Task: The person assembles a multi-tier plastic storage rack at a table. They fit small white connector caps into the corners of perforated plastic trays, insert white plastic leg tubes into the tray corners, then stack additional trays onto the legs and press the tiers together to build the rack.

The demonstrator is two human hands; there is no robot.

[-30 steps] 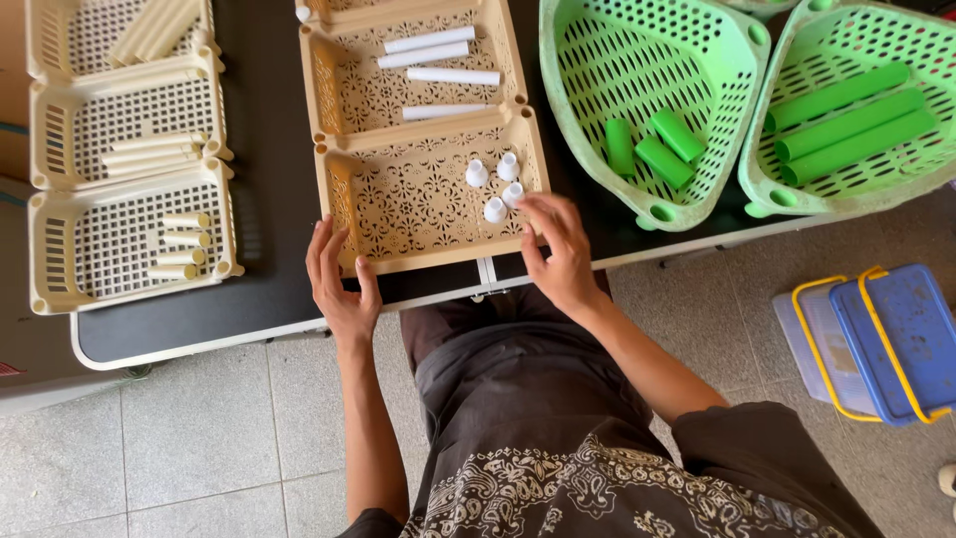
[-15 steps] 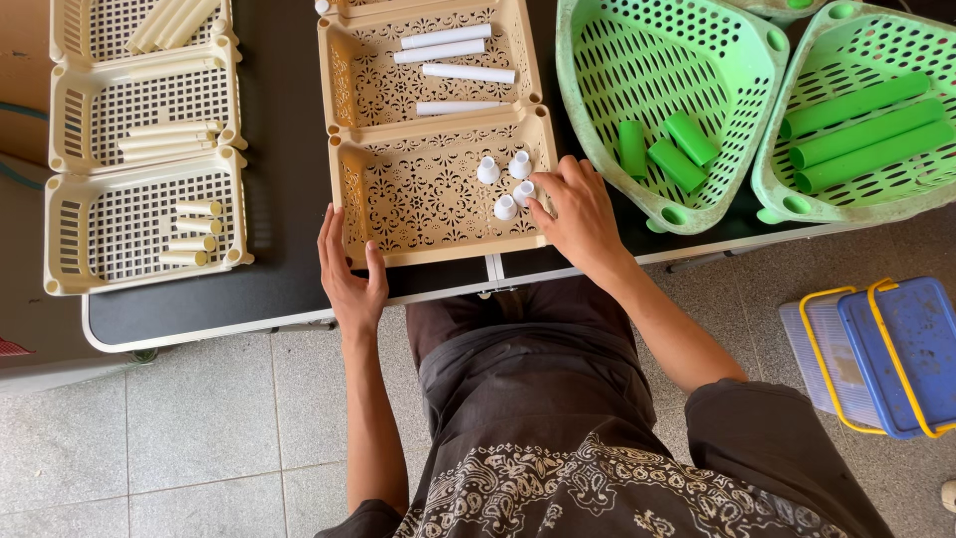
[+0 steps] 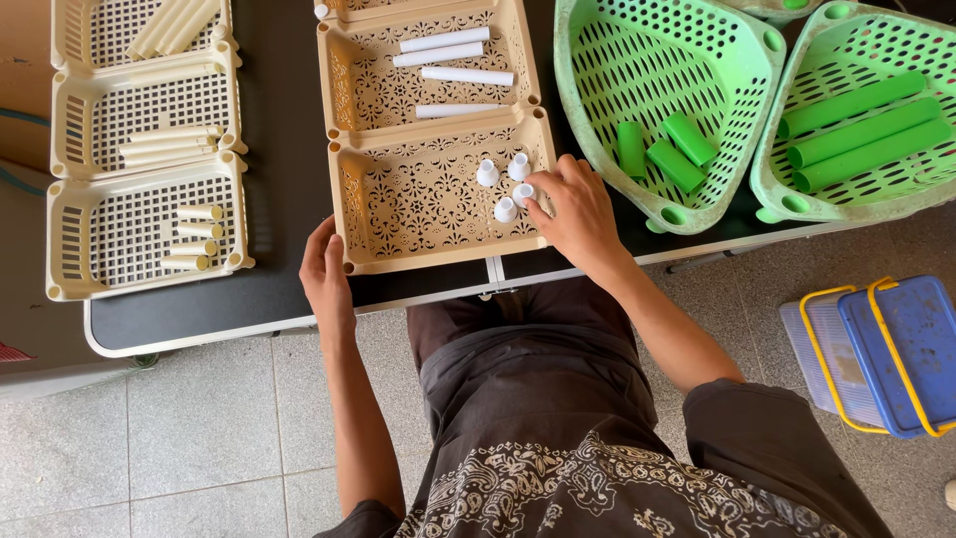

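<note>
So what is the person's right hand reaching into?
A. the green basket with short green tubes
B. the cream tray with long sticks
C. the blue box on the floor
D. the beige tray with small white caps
D: the right hand has its fingertips among the small white caps in the near beige tray.

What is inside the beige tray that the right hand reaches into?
Four small white caps lie in the beige tray, grouped near its right side. The right hand touches one cap and covers the tray's right corner, so anything below it is hidden.
</note>
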